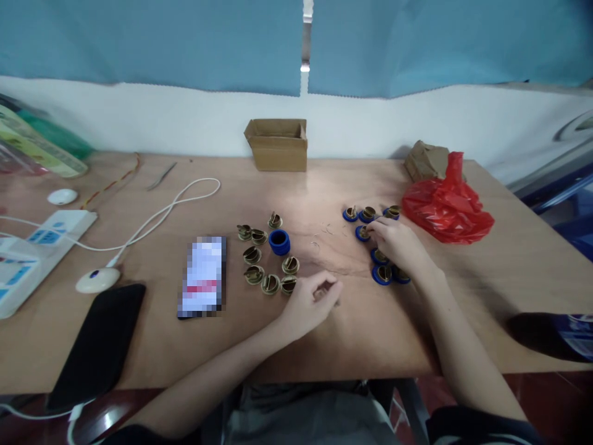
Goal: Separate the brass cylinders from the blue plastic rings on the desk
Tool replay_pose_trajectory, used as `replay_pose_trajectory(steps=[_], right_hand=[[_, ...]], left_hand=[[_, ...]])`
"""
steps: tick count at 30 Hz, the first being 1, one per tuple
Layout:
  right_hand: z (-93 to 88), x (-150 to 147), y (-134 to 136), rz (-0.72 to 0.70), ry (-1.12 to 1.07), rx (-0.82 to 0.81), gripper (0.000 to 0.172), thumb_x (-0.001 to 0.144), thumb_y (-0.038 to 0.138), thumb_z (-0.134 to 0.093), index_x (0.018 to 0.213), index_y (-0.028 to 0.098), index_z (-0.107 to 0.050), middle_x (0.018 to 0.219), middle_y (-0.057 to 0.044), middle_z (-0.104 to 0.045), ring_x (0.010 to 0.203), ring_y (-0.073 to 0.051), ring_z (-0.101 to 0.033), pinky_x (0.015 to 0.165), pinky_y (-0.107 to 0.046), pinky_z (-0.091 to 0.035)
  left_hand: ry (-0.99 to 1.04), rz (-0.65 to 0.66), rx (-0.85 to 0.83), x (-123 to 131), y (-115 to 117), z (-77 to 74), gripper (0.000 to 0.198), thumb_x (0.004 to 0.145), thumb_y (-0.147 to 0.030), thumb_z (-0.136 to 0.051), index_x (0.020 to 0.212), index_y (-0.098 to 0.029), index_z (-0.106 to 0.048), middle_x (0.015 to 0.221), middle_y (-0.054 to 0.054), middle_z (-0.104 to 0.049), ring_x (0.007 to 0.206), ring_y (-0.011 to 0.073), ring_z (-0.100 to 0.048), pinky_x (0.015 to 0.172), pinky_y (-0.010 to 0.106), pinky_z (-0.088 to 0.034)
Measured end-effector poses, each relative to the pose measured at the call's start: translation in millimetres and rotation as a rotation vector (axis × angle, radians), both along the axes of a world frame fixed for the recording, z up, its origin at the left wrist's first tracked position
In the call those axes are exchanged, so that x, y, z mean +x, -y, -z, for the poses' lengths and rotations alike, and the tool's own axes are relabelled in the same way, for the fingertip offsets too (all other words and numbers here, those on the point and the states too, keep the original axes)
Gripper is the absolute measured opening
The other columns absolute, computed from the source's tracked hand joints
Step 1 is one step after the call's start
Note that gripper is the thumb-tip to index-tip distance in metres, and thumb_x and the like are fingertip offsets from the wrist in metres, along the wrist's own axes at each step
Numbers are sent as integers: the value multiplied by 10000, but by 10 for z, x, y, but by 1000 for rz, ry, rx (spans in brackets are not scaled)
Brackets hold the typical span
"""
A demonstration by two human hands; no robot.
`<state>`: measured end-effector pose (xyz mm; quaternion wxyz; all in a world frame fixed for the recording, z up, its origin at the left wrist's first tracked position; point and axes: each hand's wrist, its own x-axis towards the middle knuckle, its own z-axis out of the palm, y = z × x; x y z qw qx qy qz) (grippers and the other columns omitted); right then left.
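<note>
My right hand (396, 244) pinches a round brass piece (364, 232) with an upright tab, seated in a blue ring on the table. Around that hand sit more brass pieces in blue rings (382, 274), several in all. Loosely curled, my left hand (308, 304) rests above the table with thumb and forefinger close together; whatever they may hold is hidden. Beside it lies a group of brass pieces without blue rings (270, 283). A small stack of blue rings (279, 242) stands at the right of that group.
At the back is an open cardboard box (280, 153). A red plastic bag (447, 207) and brown paper package (425, 161) sit at right. Leftward are a phone (202, 278), black power bank (99, 340), white cable (162, 213) and power strip (60, 232). Thin curled scraps (327, 229) lie mid-table.
</note>
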<state>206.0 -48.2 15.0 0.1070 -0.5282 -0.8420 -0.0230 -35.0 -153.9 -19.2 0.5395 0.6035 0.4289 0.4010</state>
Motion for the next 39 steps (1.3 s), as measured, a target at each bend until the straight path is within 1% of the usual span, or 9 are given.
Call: replay_pose_trajectory(steps=[3, 8, 11, 14, 21, 25, 29, 32, 39], right_hand=[[-88, -175, 139, -72, -150, 29, 200, 935, 123, -516, 964, 167, -709, 973, -112, -728, 832, -243, -679, 701, -325, -484], [-200, -478, 469, -272, -565, -117, 125, 981, 236, -583, 961, 222, -706, 922, -43, -738, 835, -188, -691, 770, -309, -534], [-191, -579, 595, -327, -680, -326, 93, 946, 239, -636, 917, 224, -723, 884, -25, -746, 798, -176, -698, 734, -302, -550], [-121, -607, 622, -306, -747, -420, 76, 921, 231, -668, 978, 216, -715, 893, -20, -741, 783, -164, -688, 734, -299, -559], [67, -669, 641, -294, -774, -394, 117, 952, 209, -633, 1066, 216, -661, 1010, -52, -663, 778, -151, -618, 710, -294, -540], [111, -713, 671, -278, -793, -369, 129, 961, 201, -622, 1089, 218, -624, 990, -47, -637, 778, -154, -602, 689, -288, -528], [110, -701, 668, -291, -779, -362, 101, 972, 217, -617, 1073, 223, -626, 1004, -45, -631, 769, -149, -593, 699, -290, -522], [103, -688, 666, -283, -779, -340, 110, 967, 235, -633, 1076, 225, -623, 928, -26, -623, 753, -152, -582, 677, -284, -508], [79, -709, 673, -262, -752, -298, 77, 964, 282, -642, 990, 217, -609, 821, -11, -591, 695, -156, -552, 634, -291, -489]], left_hand=[[146, -108, -78, 18, -31, 69, 134, 974, -292, -540, 965, -184, -620, 841, 30, -710, 763, 152, -703, 751, 289, -561], [297, -175, -101, 73, -6, 179, 355, 969, -336, -583, 1299, -213, -534, 1220, 103, -676, 1005, 198, -710, 913, 396, -593], [259, -197, -117, 83, 14, 202, 387, 964, -365, -597, 1318, -215, -555, 1197, 104, -681, 1075, 235, -678, 863, 397, -616], [198, -182, -109, 72, 17, 202, 374, 973, -381, -580, 1303, -206, -589, 1159, 107, -704, 1083, 258, -675, 843, 403, -619], [125, -134, 4, 5, -20, 222, 461, 980, -374, -553, 1398, -182, -519, 1437, 145, -583, 1387, 300, -507, 1162, 495, -418], [175, -140, 49, -3, -34, 244, 428, 989, -361, -545, 1382, -213, -463, 1436, 140, -560, 1356, 256, -541, 1152, 450, -430], [202, -160, 40, 15, -19, 235, 302, 984, -344, -563, 1246, -217, -479, 1219, 102, -647, 1160, 218, -652, 1009, 394, -528], [178, -177, 66, 23, -6, 217, 231, 988, -339, -553, 1176, -211, -517, 1117, 76, -656, 1072, 198, -657, 950, 361, -541], [152, -184, 114, 16, -3, 213, 257, 988, -314, -542, 1224, -212, -548, 1172, 88, -653, 1111, 207, -640, 984, 371, -528]])
